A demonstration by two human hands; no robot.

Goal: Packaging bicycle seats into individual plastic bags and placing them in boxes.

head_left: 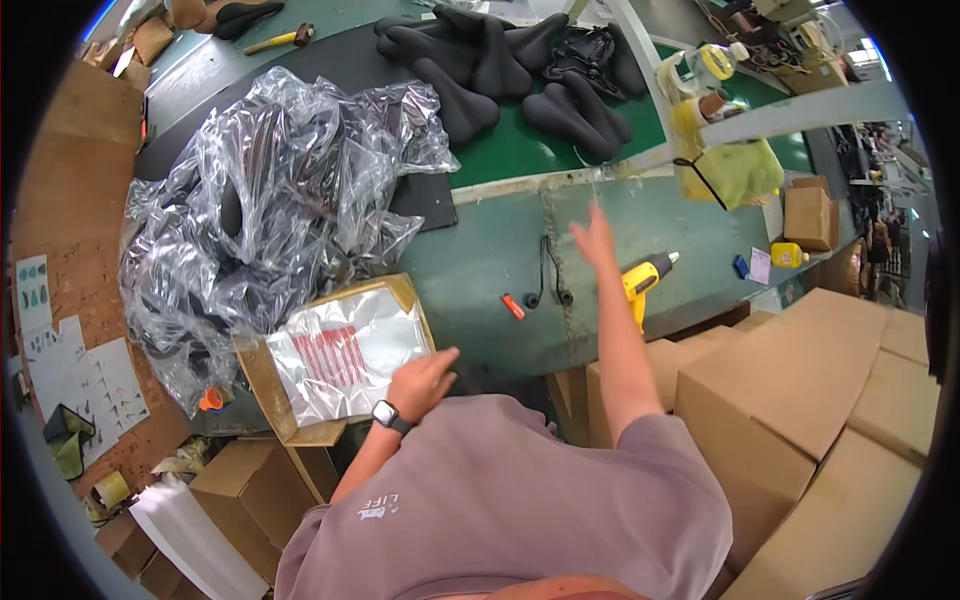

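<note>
My right hand (pixel 594 240) reaches across the green bench (pixel 480 270) toward its far edge, index finger stretched out and thumb apart. A thin pale strand seems to hang just beyond the fingertip; whether they touch I cannot tell. Beside the right forearm lies a yellow heat gun (pixel 648 280). My left hand (pixel 422 383), with a watch at its wrist, hovers by the near right corner of an open carton (pixel 425 310), fingers loosely extended and holding nothing visible. Silvery plastic film with red print (pixel 350 350) fills the carton. Black bicycle saddles (pixel 575 115) lie on the far green surface.
A big heap of clear plastic bags with dark contents (pixel 270 190) covers the left. Mid-bench are a small red piece (pixel 513 306) and a thin black bent item (pixel 545 275). Stacked cartons (pixel 770 390) stand at the right. A yellow-handled hammer (pixel 280 40) lies far left.
</note>
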